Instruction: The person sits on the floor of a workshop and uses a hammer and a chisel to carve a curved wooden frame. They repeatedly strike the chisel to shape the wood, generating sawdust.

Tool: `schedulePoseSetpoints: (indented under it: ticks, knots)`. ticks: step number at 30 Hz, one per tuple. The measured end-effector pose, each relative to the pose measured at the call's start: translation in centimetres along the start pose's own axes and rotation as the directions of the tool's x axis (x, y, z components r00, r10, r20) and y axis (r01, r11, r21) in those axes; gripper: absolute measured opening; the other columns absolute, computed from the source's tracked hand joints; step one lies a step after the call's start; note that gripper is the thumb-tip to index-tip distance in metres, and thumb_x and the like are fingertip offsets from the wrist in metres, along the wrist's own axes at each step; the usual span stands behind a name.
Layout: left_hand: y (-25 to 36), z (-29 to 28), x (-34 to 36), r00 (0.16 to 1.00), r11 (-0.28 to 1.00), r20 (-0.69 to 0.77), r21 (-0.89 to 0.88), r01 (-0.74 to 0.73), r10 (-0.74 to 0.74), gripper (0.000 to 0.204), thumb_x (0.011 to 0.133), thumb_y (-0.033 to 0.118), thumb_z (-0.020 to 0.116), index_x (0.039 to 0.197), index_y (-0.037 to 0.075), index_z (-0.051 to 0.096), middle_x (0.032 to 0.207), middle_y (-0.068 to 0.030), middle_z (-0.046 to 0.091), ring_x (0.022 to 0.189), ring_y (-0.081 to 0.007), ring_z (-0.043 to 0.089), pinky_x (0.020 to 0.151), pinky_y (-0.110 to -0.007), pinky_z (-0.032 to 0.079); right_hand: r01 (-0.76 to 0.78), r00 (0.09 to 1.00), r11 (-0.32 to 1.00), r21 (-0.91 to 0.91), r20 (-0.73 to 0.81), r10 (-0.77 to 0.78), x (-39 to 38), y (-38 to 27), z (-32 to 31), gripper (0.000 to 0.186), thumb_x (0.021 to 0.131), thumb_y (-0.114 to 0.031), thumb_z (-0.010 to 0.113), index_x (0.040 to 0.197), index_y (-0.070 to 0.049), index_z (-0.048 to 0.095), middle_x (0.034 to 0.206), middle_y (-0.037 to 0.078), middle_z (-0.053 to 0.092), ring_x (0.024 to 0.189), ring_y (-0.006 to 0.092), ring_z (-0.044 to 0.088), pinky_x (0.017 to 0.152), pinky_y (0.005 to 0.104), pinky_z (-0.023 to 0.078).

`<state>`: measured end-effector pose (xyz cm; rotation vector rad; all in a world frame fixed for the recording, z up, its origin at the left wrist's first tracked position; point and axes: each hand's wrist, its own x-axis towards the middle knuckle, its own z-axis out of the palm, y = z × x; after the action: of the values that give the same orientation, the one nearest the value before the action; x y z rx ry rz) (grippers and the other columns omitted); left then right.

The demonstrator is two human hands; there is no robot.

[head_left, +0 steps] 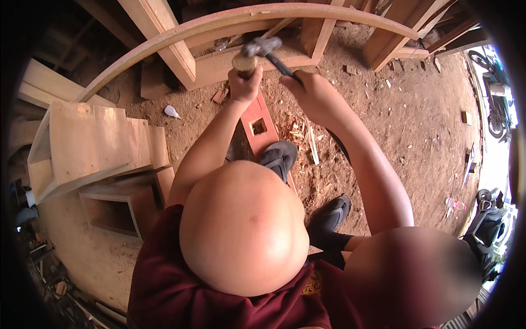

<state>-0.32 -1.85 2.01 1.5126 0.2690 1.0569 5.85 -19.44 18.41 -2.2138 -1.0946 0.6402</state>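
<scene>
My left hand (244, 86) is closed around a thick, round wooden-handled chisel (239, 62), its blade hidden below my fist. In my right hand (316, 94), a claw hammer (262, 47) is gripped by its black handle. The hammer's metal head overlaps the top of the chisel handle; whether they touch, I cannot tell. Beneath my left hand lies a reddish wooden beam (253, 113) with a square hole cut through it. My foot in a black flip-flop (280, 157) rests on the beam, and my other black sandal (331, 213) is on the dirt.
Pale wood chips (312, 143) litter the dirt floor (394, 137) right of the beam. A long curved wooden piece (219, 27) and wooden frames (170, 46) stand ahead. Left are a plywood structure (101, 140) and an open wooden box (133, 218). Motorbikes (496, 104) stand at far right.
</scene>
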Motion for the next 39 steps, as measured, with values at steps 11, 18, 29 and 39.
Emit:
schedulePoseSetpoints:
  ticks: [11, 18, 29, 39]
  knots:
    - [-1.5, -0.9, 1.1, 0.987, 0.975, -0.036, -0.168, 0.148, -0.156, 0.023, 0.087, 0.005, 0.057, 0.065, 0.004, 0.051, 0.051, -0.0009, 0.047, 0.041, -0.0076, 0.041, 0.039, -0.025, 0.033, -0.241, 0.961, 0.888, 0.392, -0.032, 0.275, -1.3, -0.1, -4.0, 0.044, 0.098, -0.043, 0.052, 0.092, 0.001, 0.055, 0.063, 0.004, 0.051, 0.049, 0.0131, 0.049, 0.043, 0.0321, 0.043]
    - [-3.3, -0.6, 1.1, 0.995, 0.990, -0.008, -0.102, 0.099, -0.100, 0.022, 0.087, 0.005, 0.058, 0.066, 0.003, 0.052, 0.052, 0.0002, 0.048, 0.042, -0.0065, 0.042, 0.040, -0.025, 0.032, -0.119, 0.977, 0.955, 0.272, -0.140, 0.162, -2.0, -2.2, -5.4, 0.048, 0.099, -0.044, 0.048, 0.089, 0.003, 0.056, 0.061, 0.006, 0.052, 0.051, 0.0148, 0.051, 0.049, 0.0337, 0.044]
    - [-2.0, 0.9, 1.1, 0.997, 0.997, 0.049, 0.056, 0.055, -0.058, 0.029, 0.087, 0.007, 0.061, 0.060, 0.006, 0.052, 0.053, 0.0048, 0.049, 0.047, -0.0046, 0.043, 0.045, -0.026, 0.034, 0.222, 0.845, 0.899, -0.376, -0.386, -0.370, 0.5, -3.4, -2.2, 0.036, 0.099, -0.031, 0.048, 0.103, 0.003, 0.057, 0.074, 0.020, 0.062, 0.066, 0.0361, 0.063, 0.066, 0.0439, 0.051]
    - [-1.5, -0.4, 0.6, 0.987, 0.981, -0.001, -0.109, 0.158, -0.159, 0.025, 0.087, 0.005, 0.059, 0.063, 0.005, 0.053, 0.053, 0.0023, 0.048, 0.045, -0.0055, 0.041, 0.042, -0.024, 0.032, -0.239, 0.969, 0.965, 0.111, -0.037, 0.245, -2.8, 1.8, -0.6, 0.041, 0.099, -0.040, 0.050, 0.086, -0.002, 0.055, 0.061, 0.001, 0.047, 0.051, 0.0119, 0.044, 0.048, 0.0328, 0.038]
